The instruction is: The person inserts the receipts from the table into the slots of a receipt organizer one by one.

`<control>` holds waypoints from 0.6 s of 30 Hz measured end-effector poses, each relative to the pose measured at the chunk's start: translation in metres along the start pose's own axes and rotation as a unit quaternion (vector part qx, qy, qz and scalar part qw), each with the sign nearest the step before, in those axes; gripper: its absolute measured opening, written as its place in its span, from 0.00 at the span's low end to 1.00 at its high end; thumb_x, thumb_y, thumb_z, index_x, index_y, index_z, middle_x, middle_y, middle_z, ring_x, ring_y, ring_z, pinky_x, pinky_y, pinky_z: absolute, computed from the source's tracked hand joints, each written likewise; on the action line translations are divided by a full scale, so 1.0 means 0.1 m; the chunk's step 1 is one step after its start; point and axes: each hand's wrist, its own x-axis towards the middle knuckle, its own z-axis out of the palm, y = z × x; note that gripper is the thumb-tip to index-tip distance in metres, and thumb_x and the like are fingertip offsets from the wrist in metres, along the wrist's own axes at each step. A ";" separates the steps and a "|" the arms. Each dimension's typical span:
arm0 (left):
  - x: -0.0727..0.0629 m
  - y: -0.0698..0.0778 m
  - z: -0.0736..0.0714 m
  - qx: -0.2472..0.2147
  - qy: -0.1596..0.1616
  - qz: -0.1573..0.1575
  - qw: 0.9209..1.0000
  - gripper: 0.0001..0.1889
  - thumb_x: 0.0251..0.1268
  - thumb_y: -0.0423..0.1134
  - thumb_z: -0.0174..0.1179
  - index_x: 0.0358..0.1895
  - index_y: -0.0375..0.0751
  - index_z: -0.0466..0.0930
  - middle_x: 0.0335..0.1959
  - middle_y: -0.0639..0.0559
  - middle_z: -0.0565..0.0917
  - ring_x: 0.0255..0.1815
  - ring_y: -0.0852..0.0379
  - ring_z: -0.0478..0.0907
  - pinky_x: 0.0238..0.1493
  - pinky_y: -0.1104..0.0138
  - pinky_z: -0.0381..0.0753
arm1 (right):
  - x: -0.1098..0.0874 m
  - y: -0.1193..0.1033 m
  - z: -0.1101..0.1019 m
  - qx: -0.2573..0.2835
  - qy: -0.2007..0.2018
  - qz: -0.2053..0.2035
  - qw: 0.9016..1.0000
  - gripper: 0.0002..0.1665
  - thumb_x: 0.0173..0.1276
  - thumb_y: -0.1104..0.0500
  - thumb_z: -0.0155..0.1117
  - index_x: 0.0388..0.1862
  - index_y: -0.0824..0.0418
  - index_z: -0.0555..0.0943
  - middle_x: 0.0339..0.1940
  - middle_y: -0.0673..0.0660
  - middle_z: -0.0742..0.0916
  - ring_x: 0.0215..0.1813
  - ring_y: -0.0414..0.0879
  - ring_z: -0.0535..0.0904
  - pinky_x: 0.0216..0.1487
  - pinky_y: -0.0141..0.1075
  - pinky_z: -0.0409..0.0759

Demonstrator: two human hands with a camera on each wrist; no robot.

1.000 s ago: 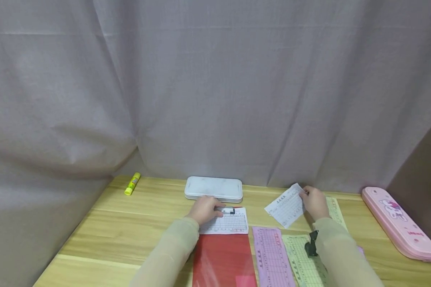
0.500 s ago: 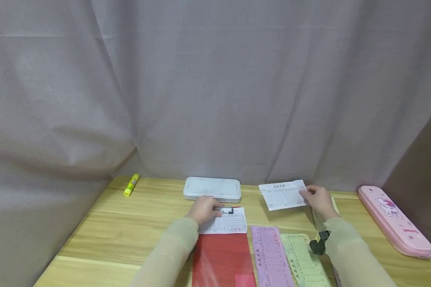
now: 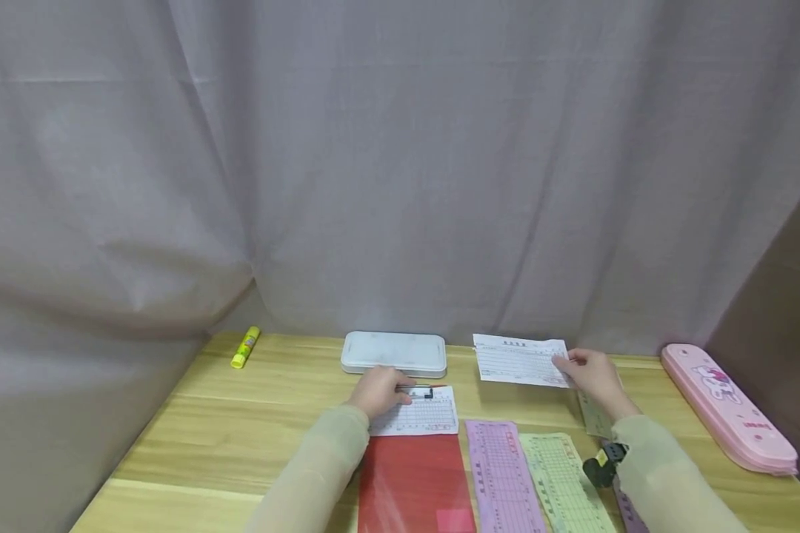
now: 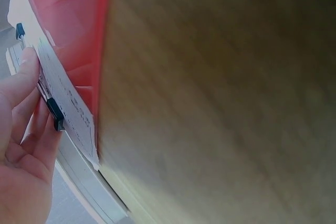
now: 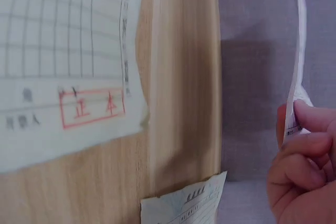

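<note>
My left hand [image 3: 375, 392] pinches the metal clip [image 4: 56, 111] at the top edge of a red translucent folder [image 3: 413, 474]; the clip has black ends. Under it lies a white printed form [image 3: 435, 418], its upper part partly covered by the hand. My right hand [image 3: 593, 376] holds a second white form [image 3: 520, 360] by its right end, between thumb and fingers. That sheet is raised off the table near the curtain. Seen from the right wrist, the held paper [image 5: 296, 72] is nearly edge-on.
Right of the folder lie a purple form [image 3: 504, 474] and a yellow-green form [image 3: 563, 481], with more slips partly under the right arm. A white tin case [image 3: 393, 352] stands behind the folder. A pink pencil case [image 3: 730, 411] lies far right, a yellow glue stick [image 3: 245, 348] far left.
The right hand has turned the white form from a slant to nearly level and shifted slightly right. The left hand has stayed at the clip.
</note>
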 end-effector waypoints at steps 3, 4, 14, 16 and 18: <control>0.00 0.01 -0.01 0.000 0.007 0.009 1.000 0.15 0.49 0.43 0.72 0.43 0.50 0.88 0.40 0.58 0.87 0.45 0.59 0.83 0.49 0.67 0.79 | -0.06 -0.05 0.01 -0.004 0.001 -0.011 1.000 0.24 0.69 0.47 0.57 0.38 0.71 0.79 0.26 0.54 0.79 0.31 0.45 0.69 0.29 0.35 0.67; 0.00 0.00 -0.01 -0.001 0.009 0.011 1.000 0.15 0.49 0.43 0.72 0.43 0.50 0.88 0.39 0.58 0.87 0.45 0.58 0.83 0.48 0.66 0.79 | -0.08 -0.08 0.02 0.000 -0.005 -0.014 1.000 0.25 0.69 0.48 0.57 0.38 0.72 0.80 0.27 0.55 0.79 0.31 0.46 0.69 0.29 0.35 0.66; 0.00 0.00 -0.02 -0.001 0.008 0.006 1.000 0.15 0.49 0.43 0.71 0.43 0.49 0.88 0.40 0.57 0.87 0.45 0.58 0.83 0.49 0.66 0.79 | -0.25 -0.21 0.17 0.064 -0.045 0.015 0.997 0.25 0.69 0.47 0.57 0.44 0.71 0.79 0.28 0.53 0.81 0.30 0.43 0.71 0.29 0.33 0.71; -0.01 0.00 -0.01 0.000 0.007 0.004 1.000 0.15 0.49 0.43 0.72 0.43 0.49 0.88 0.40 0.58 0.87 0.45 0.58 0.83 0.49 0.66 0.79 | -0.29 -0.22 0.21 0.091 -0.055 0.031 0.994 0.25 0.69 0.48 0.59 0.44 0.72 0.78 0.24 0.51 0.79 0.25 0.41 0.71 0.25 0.33 0.72; -0.01 0.00 0.00 -0.001 0.005 0.001 1.000 0.15 0.49 0.43 0.71 0.43 0.50 0.88 0.40 0.58 0.87 0.46 0.58 0.83 0.49 0.66 0.79 | -0.33 -0.23 0.26 0.125 -0.066 0.052 0.989 0.23 0.68 0.50 0.60 0.43 0.73 0.77 0.21 0.48 0.77 0.19 0.39 0.69 0.20 0.31 0.72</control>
